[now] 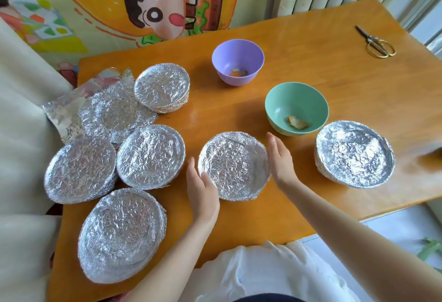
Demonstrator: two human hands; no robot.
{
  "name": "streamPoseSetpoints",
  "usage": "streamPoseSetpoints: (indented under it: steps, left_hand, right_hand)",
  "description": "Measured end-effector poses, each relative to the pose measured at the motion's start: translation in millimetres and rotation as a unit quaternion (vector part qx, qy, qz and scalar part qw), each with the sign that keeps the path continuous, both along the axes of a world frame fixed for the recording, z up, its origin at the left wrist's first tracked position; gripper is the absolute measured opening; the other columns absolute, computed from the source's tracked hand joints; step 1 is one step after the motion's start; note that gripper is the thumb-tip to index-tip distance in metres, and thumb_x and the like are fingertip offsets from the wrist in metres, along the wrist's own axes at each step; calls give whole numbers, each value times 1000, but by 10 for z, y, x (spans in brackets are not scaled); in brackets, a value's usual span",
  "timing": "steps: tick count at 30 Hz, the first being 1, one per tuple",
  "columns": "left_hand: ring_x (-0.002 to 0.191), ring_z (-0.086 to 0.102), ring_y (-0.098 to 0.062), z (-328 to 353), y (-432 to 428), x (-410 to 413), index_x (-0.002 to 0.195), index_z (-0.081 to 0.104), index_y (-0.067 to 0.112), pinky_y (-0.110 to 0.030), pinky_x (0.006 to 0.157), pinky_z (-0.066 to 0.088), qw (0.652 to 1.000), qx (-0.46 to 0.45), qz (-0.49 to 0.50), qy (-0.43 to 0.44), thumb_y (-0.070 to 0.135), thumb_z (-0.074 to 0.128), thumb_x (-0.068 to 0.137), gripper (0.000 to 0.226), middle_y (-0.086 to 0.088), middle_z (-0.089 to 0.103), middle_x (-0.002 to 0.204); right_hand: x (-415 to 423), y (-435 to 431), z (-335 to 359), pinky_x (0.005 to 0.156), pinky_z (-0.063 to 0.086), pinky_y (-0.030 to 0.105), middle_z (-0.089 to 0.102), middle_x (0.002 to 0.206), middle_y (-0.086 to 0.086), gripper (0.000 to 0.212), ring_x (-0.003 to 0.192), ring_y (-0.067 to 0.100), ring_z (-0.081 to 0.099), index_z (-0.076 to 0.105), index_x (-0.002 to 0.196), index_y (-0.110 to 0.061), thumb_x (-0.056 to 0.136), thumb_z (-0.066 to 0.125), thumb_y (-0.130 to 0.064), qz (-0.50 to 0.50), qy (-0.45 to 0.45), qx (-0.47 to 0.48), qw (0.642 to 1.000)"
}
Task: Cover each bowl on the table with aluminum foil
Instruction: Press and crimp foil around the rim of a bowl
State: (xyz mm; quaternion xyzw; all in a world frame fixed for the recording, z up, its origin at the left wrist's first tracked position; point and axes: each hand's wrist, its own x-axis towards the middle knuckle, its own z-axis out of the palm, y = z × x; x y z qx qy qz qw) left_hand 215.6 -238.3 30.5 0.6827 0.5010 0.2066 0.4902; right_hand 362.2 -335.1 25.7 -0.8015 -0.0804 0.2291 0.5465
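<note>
Cupping a foil-covered bowl from both sides, two bare hands work near the front middle of an orange wooden table. The left hand lies against the bowl's left side, fingers relaxed along the foil rim, thumb spread apart from them. The right hand stands on edge at the bowl's right side, fingers straight and pressed together. Whether its palm actually touches the foil cannot be told. Neither hand pinches anything.

Two bowls are uncovered: a purple bowl toward the back and a green bowl just beyond the right hand, each with a small scrap of food inside. A right-side covered bowl sits next to the green one.

At the left, four wrapped bowls cluster — a back wrapped bowl, a middle wrapped bowl, a far-left wrapped bowl and a nearest wrapped bowl. Crumpled loose foil sheets lie among them. Gold-handled scissors rest near the far right corner.
</note>
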Motion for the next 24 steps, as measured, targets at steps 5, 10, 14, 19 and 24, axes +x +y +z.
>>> streamPoseSetpoints:
  steps: [5,10,14,19,24]
  left_hand:
    - [137,31,-14,7,289,228,144,32,14,-15,103,23,993,48,-105,1,13,33,102,43,-1,34,149]
    - [129,43,-18,12,419,350,137,45,12,-17,98,32,994,28,-101,43,7,29,102,39,-5,47,141]
    - [106,60,-26,24,342,291,131,50,13,-39,89,51,995,41,-51,79,4,30,100,38,-9,58,128]
    - [71,51,-19,14,302,82,105,48,18,-33,56,40,978,52,-101,176,19,27,101,22,-5,59,95]
    - [82,54,-12,28,392,-25,114,50,22,-27,65,43,954,85,-236,164,33,31,101,26,4,58,105]
  right_hand:
    - [-106,17,-103,108,27,26,44,144,0,45,134,14,37,41,142,-12,101,37,-31,13,27,3,1000]
    - [-180,86,-148,83,37,26,59,98,-3,33,92,11,52,58,104,-11,103,30,-27,-3,23,19,1000]
    - [-186,89,-132,75,35,27,54,82,-7,32,74,6,46,56,88,-15,103,30,-24,16,11,0,1000]
    - [-101,3,-101,73,33,28,46,71,-10,31,70,8,41,49,77,-19,102,33,-27,122,28,-37,991]
    - [11,-93,-10,74,37,28,59,86,-8,23,81,12,51,62,91,-20,99,43,-32,241,-43,-127,961]
